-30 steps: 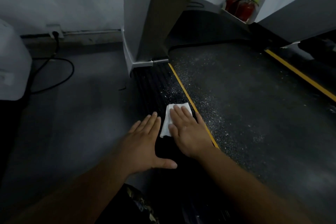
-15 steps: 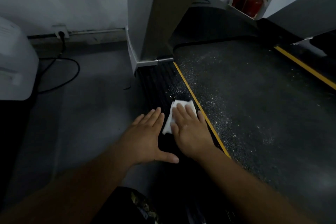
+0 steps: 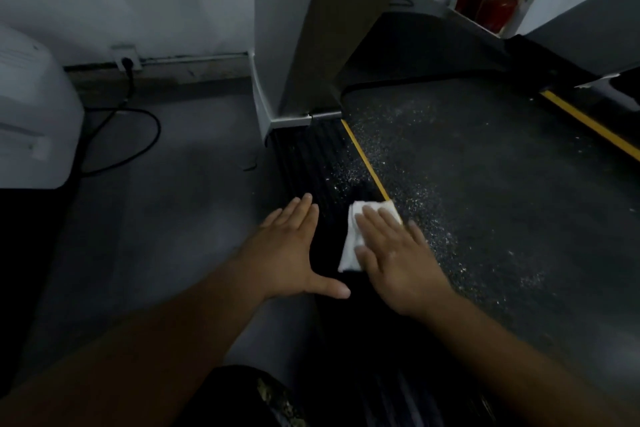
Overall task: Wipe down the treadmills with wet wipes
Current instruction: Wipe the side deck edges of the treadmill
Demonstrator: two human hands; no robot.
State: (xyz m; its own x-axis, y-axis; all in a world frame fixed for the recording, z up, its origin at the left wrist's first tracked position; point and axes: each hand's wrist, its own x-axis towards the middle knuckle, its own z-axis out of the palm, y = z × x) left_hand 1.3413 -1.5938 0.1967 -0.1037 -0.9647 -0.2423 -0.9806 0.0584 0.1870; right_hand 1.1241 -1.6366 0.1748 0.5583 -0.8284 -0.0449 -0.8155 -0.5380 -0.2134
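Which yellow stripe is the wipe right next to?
The near stripe, between the ribbed side rail and the belt; the wipe under the right hand reaches it. The other stripe lies beyond the belt.

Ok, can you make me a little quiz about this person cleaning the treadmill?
1. True or false: the left hand holds nothing.
2. What colour is the stripe beside the belt? A red, B yellow, C blue.
3. Fill in: the right hand presses a white ____ flat.

Key: 1 true; 2 B; 3 wipe.
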